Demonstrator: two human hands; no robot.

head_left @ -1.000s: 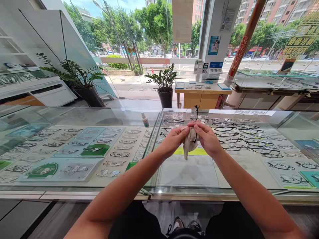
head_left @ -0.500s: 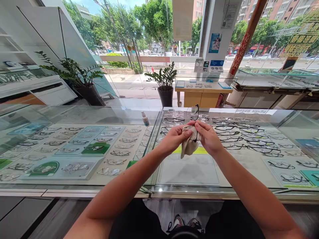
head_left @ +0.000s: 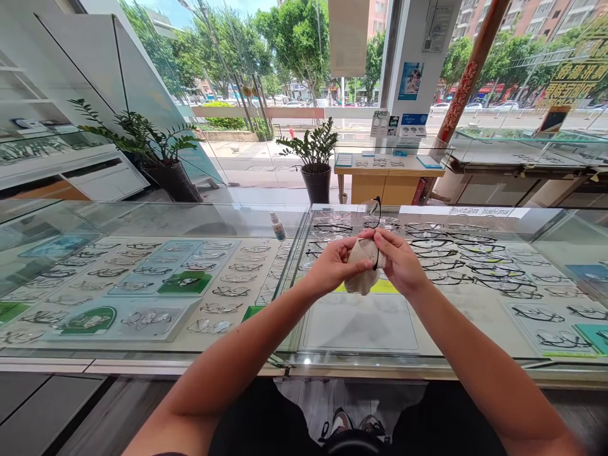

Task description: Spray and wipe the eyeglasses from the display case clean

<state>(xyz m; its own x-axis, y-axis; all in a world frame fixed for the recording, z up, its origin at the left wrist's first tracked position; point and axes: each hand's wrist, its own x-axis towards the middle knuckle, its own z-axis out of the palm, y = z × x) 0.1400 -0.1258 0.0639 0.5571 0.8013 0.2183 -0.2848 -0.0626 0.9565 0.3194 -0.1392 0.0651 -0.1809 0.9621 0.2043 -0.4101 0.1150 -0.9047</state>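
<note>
Both my hands meet above a glass display counter (head_left: 427, 364). My left hand (head_left: 335, 263) is closed on a beige cleaning cloth (head_left: 363, 269), pressing it around part of a pair of black-rimmed glasses (head_left: 373, 215). My right hand (head_left: 401, 259) pinches the glasses' frame, with one lens sticking up above my fingers. The other lens is hidden inside the cloth.
Under the glass lie several rows of spectacle frames (head_left: 451, 253) on trays. A small spray bottle (head_left: 276, 227) stands on the counter to the left of my hands. Potted plants (head_left: 313, 158), a wooden display table (head_left: 387, 174) and large windows lie beyond.
The cloth has been gathered up from hanging loosely into a bunch around the lens. Both hands have shifted slightly upward.
</note>
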